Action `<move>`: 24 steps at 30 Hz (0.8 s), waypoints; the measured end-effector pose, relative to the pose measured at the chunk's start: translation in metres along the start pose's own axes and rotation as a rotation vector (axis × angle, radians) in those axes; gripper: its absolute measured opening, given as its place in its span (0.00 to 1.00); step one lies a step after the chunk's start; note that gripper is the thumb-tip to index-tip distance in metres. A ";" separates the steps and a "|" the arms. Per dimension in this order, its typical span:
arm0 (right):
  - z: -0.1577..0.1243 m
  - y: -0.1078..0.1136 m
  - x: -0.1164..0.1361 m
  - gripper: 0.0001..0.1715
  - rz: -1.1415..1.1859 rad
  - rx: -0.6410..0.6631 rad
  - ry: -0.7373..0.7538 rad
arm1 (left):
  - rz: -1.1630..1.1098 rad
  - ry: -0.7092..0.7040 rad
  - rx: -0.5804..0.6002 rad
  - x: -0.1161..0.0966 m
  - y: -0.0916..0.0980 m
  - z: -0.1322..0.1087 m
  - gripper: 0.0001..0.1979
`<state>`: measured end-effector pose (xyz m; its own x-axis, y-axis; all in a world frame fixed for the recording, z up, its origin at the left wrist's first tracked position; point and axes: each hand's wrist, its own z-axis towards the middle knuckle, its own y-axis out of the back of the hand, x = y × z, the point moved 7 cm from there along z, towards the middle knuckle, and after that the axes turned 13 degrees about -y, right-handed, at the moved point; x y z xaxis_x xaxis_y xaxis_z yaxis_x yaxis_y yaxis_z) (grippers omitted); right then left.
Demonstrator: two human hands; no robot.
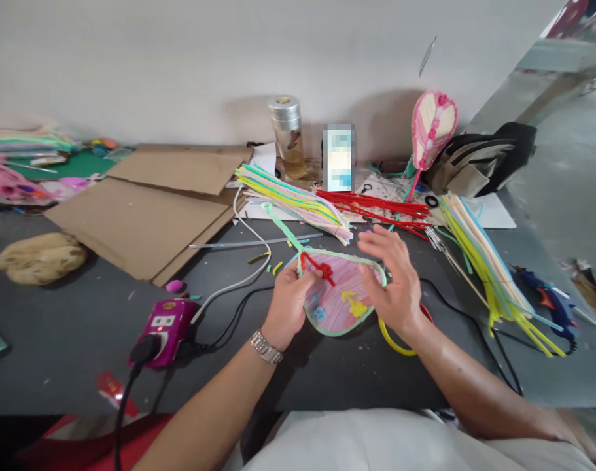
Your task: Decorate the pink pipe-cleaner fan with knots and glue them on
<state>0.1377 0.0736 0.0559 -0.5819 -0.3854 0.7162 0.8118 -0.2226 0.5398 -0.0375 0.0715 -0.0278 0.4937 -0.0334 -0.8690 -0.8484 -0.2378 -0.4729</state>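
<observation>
Counted at your table [57, 373]: hands [286, 304], two; fans [333, 304], two; bottle [288, 140], one; phone [339, 158], one; glue gun [547, 301], one; bag [487, 163], one; wristwatch [267, 347], one; power adapter [176, 320], one

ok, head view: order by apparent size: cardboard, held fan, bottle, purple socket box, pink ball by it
1. Cardboard
2. Held fan
3. Purple socket box and bottle: too close to rank; box sits nearer
4. Pink ball

No legible text, brand, number or sign found. Red packet [112, 387]: pale marks, too blurred to read. Purple power socket box [180, 319]: round gold emblem [169, 305] on its top face, too small to make out. Phone screen [339, 159]: pixelated, unreadable
</observation>
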 end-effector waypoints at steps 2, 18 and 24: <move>0.006 0.005 -0.019 0.18 0.129 -0.027 -0.174 | -0.035 -0.024 -0.021 -0.003 0.002 0.002 0.11; 0.016 -0.013 -0.045 0.24 1.061 0.246 -0.883 | 0.123 0.076 0.143 -0.020 0.004 -0.087 0.25; 0.035 0.025 -0.041 0.21 0.956 0.274 -0.711 | 0.631 0.143 0.434 -0.082 0.030 -0.146 0.15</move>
<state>0.1798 0.1150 0.0557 0.2772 0.3042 0.9114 0.9398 0.1112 -0.3230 -0.0755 -0.0744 0.0505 -0.1129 -0.1676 -0.9794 -0.9613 0.2677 0.0650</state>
